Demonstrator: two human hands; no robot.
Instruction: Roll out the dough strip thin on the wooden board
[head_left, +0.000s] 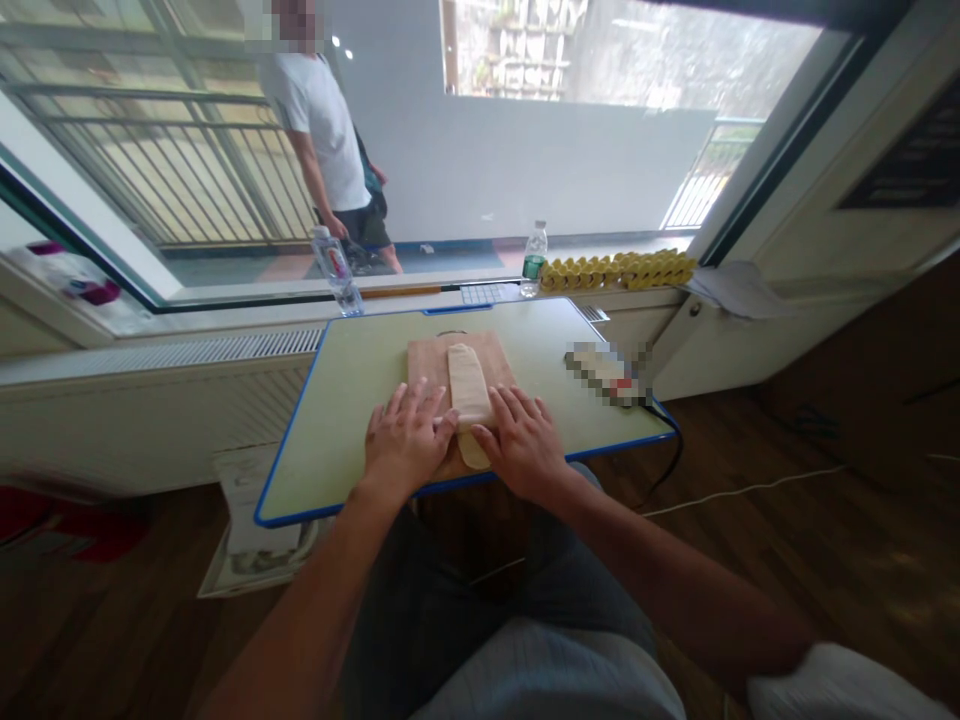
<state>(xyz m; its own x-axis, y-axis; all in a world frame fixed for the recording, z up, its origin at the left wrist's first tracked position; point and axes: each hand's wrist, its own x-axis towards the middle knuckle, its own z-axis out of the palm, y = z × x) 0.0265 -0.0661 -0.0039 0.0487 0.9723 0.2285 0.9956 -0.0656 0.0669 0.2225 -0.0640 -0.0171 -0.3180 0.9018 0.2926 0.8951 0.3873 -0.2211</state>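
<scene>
the pale strip (468, 380) lies lengthwise on the wooden board (427, 357), on the table (356, 380). its far part extends beyond the fingers; its near part sits between the two hands. left hand (409, 432): palm down, fingers stretched and spread over the board, thumb at the strip's left edge. right hand (527, 438): palm down, fingers extended at the strip's right edge, thumb angled inward near its lower end. whether either hand grips the strip or merely rests against it cannot be told.
</scene>
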